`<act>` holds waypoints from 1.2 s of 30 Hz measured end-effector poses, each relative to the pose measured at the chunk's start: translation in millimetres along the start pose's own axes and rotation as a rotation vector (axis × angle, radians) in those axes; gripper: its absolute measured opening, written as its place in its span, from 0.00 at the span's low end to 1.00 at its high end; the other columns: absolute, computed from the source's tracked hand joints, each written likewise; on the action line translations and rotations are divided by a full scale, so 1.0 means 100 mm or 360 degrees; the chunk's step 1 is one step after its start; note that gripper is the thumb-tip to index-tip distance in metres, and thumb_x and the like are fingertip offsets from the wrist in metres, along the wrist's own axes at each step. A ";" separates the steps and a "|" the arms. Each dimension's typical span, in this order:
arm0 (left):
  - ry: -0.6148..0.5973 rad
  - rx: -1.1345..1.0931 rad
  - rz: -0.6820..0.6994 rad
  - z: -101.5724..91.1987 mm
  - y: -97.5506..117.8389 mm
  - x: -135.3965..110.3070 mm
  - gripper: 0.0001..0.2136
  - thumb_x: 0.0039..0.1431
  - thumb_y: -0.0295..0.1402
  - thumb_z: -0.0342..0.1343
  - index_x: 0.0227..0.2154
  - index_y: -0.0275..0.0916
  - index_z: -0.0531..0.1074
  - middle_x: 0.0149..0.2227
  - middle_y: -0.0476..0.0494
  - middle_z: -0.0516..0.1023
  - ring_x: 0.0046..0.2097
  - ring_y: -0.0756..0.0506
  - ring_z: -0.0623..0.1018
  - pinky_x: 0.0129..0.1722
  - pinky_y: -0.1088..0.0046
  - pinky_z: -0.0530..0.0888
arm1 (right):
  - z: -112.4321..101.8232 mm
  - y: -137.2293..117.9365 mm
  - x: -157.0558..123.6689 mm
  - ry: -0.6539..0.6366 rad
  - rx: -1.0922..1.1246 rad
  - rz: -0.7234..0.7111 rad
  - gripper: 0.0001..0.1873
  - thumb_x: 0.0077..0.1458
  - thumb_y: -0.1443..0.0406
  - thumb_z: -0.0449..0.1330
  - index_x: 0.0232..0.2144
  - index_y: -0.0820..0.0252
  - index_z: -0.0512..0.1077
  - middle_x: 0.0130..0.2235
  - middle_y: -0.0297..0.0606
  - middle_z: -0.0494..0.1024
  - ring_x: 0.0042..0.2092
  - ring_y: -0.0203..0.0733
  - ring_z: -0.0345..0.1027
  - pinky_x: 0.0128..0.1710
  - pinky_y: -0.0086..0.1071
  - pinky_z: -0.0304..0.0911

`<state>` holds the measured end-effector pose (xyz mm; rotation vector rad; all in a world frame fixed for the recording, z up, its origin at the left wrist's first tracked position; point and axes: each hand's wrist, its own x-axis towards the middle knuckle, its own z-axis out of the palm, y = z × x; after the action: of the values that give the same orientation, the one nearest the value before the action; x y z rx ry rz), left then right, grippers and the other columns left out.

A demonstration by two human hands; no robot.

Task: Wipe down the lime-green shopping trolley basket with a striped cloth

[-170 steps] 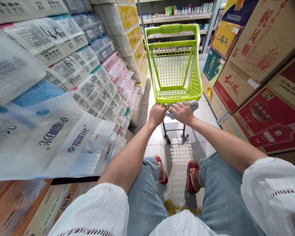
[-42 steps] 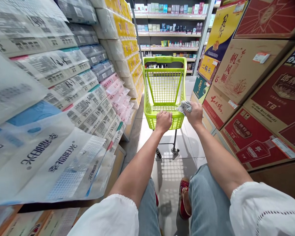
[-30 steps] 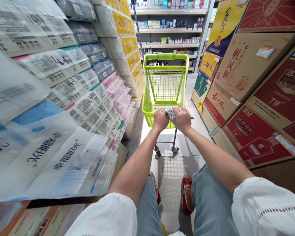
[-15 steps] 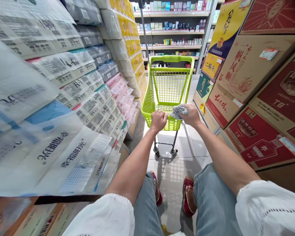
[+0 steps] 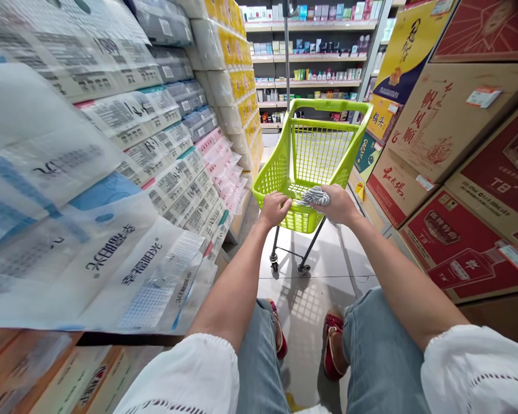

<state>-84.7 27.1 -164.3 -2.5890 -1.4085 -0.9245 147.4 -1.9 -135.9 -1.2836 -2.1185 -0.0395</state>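
Observation:
A bright green plastic shopping cart [image 5: 326, 152] on thin dark legs stands in front of me, angled with its far end to the right. My left hand [image 5: 275, 209] is closed over the near rim of its basket, on the left side. At the rim's right side, my right hand [image 5: 337, 204] is closed around a bunched grey-and-white striped bundle [image 5: 317, 196]. The bundle looks like folded cloth or coiled cord; I cannot tell which. It also hides whether the right fingers touch the rim. No goods show in the visible part of the basket.
Plastic-wrapped packs [image 5: 138, 253] are stacked along the left, with yellow-and-white packs [image 5: 228, 75] beyond. Printed cartons [image 5: 466, 244] line the right side close by. Shelves of small goods [image 5: 311, 57] cross the far end. A grey pole [image 5: 287, 63] rises behind the cart. Tiled floor [image 5: 302, 322] lies between.
The cart has turned, its far end swinging to the right, while both hands keep their hold. My view has shifted slightly to the left.

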 end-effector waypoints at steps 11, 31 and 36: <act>-0.0014 0.0184 0.0061 -0.01 0.46 0.00 0.12 0.63 0.34 0.44 0.31 0.39 0.72 0.35 0.40 0.76 0.43 0.42 0.72 0.48 0.62 0.64 | 0.24 -0.05 -0.05 0.0388 0.0140 0.0214 0.09 0.46 0.61 0.59 0.32 0.57 0.69 0.34 0.37 0.74 0.37 0.45 0.66 0.38 0.38 0.61; -0.0141 -0.0132 0.0098 0.16 0.24 -0.02 0.10 0.58 0.27 0.42 0.26 0.41 0.66 0.32 0.44 0.74 0.39 0.44 0.71 0.43 0.67 0.66 | 0.66 -0.02 -0.43 0.0332 -0.0128 -0.0298 0.13 0.56 0.62 0.53 0.43 0.58 0.70 0.47 0.44 0.71 0.49 0.47 0.60 0.53 0.41 0.56; -0.0084 -0.0198 0.0104 0.16 0.20 -0.02 0.13 0.62 0.32 0.40 0.23 0.41 0.62 0.29 0.45 0.71 0.36 0.45 0.69 0.41 0.67 0.65 | 0.80 0.09 -0.44 0.0289 -0.0341 -0.0581 0.13 0.61 0.64 0.49 0.44 0.55 0.71 0.47 0.41 0.71 0.47 0.46 0.58 0.52 0.41 0.53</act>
<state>-62.0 19.1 -173.6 -2.7507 -1.3098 -0.9712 127.5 -4.3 -225.3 -0.9490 -2.2034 -0.5311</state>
